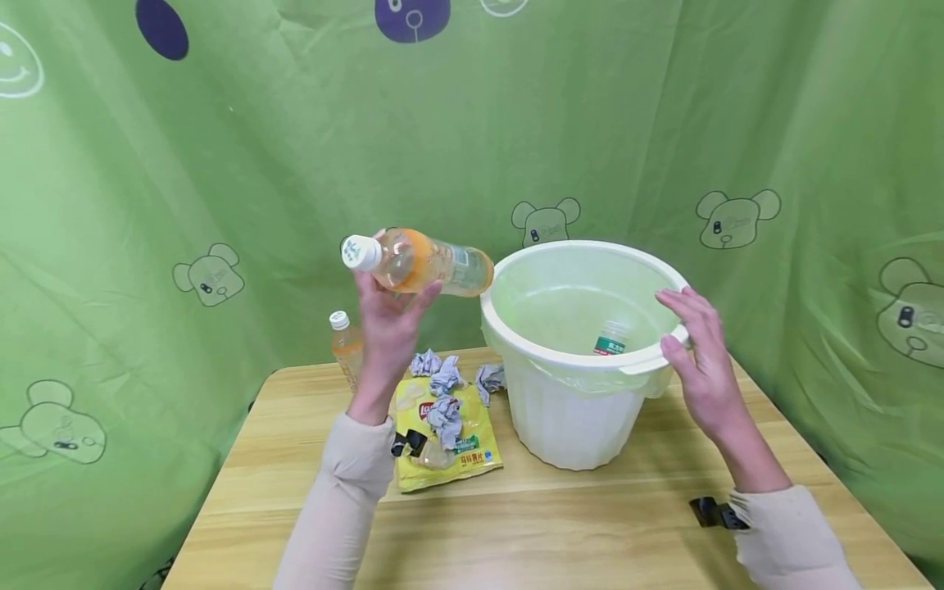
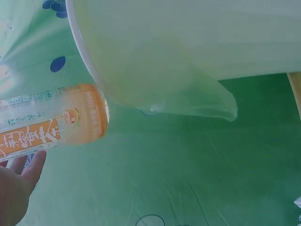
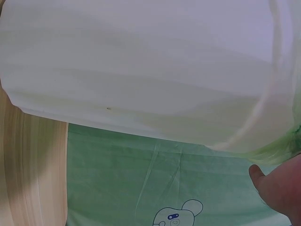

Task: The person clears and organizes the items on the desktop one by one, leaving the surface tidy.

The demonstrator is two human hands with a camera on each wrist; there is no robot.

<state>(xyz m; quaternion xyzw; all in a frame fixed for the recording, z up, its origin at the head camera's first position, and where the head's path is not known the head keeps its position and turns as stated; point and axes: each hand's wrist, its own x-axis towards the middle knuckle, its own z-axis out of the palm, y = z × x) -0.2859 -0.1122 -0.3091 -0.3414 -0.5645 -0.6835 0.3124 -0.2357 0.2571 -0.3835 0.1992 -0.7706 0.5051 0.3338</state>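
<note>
My left hand (image 1: 391,319) grips a plastic drink bottle (image 1: 435,262) with an orange label and white cap, held on its side above the table. The bottle's base points right, close by the rim of a white bin (image 1: 583,410); the left wrist view shows the same bottle (image 2: 51,117) beside the bin's edge. At the bin's right side, my right hand (image 1: 696,352) rests on the rim with fingers extended over it and the thumb at the front. A pale green liner bag (image 1: 546,319) lines the bin, and a bottle with a green label (image 1: 610,340) lies inside.
Behind my left forearm stands a second orange-labelled bottle (image 1: 347,348). A yellow chip bag (image 1: 472,459) lies left of the bin, with several crumpled paper balls (image 1: 446,418) on and around it. A green curtain (image 1: 457,123) hangs behind the wooden table (image 1: 546,541).
</note>
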